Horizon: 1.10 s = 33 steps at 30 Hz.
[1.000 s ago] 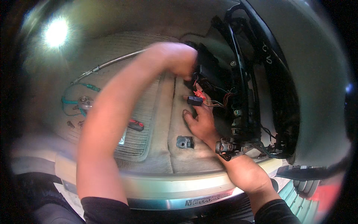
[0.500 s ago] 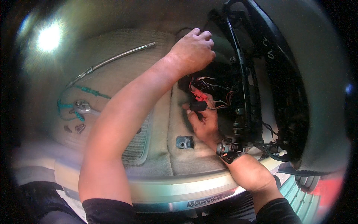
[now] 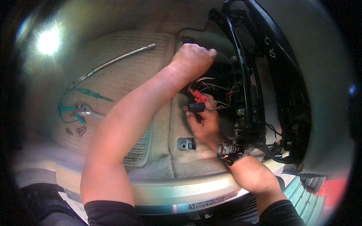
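Note:
My right hand [image 3: 205, 125] reaches in under the metal seat frame [image 3: 247, 83], its fingers closed round a black wiring connector [image 3: 196, 107]. A red connector [image 3: 198, 95] lies against the same fingers, just beyond the black one. Thin wires [image 3: 218, 105] run from the connectors to the right, toward the frame. Farther off, my left hand [image 3: 194, 58] is curled into a fist, back of the hand up, over the dark opening in the carpet. Its fingertips are hidden, so I cannot tell what is in them.
On the ribbed mat [image 3: 143, 154] at left lie a long metal bar [image 3: 113, 60], a teal probe tool [image 3: 92, 94] with a cord, a ratchet [image 3: 85, 110] and several bolts [image 3: 81, 130]. A metal bracket [image 3: 185, 144] sits in the carpet, before the door sill [image 3: 162, 188].
My left hand has come a little nearer and its fingers have curled under, uncovering a dark thing beyond it. In my right hand, the black connector has shifted slightly left.

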{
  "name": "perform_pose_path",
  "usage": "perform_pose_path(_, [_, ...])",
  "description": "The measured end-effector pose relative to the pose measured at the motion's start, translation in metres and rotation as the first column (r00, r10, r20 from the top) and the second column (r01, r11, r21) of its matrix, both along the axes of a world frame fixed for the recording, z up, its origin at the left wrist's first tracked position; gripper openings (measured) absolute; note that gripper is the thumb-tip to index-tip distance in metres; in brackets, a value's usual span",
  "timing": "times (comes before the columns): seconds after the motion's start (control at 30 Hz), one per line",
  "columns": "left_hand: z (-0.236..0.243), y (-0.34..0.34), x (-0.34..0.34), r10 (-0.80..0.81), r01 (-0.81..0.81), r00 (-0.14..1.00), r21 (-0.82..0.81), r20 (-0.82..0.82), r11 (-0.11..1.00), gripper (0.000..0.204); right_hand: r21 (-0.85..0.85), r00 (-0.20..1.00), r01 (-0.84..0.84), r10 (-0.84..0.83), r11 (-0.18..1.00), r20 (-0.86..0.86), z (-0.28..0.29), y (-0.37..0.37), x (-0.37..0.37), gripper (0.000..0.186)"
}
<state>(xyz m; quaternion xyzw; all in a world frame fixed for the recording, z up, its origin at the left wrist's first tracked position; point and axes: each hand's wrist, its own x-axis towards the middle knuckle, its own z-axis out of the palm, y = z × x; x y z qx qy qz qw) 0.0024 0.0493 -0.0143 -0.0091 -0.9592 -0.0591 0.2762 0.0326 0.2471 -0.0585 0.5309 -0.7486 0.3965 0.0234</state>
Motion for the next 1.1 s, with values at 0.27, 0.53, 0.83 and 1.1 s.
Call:
perform_pose_path(0.27, [0.021, 0.001, 0.010, -0.200, 0.147, 0.868, 0.150, 0.455, 0.978, 0.019, 0.098, 1.000, 0.021, -0.023, 0.995, 0.021, -0.008, 0.003, -0.001, 0.022])
perform_pose_path(0.53, [0.009, 0.003, 0.010, -0.158, 0.042, 0.846, 0.233, 0.509, 0.972, 0.028, 0.225, 0.999, -0.003, 0.010, 0.974, -0.031, -0.007, -0.003, 0.003, 0.036])
perform_pose_path(0.83, [-0.006, 0.010, 0.014, -0.135, 0.111, 0.911, 0.085, 0.390, 0.990, 0.030, 0.293, 0.995, 0.086, -0.064, 0.952, -0.081, -0.006, -0.003, 0.007, 0.051])
perform_pose_path(1.1, [-0.033, 0.016, 0.012, -0.183, 0.182, 0.979, 0.022, 0.084, 0.983, 0.022, 0.284, 0.986, 0.150, -0.120, 0.947, -0.120, -0.004, -0.009, 0.007, 0.060])
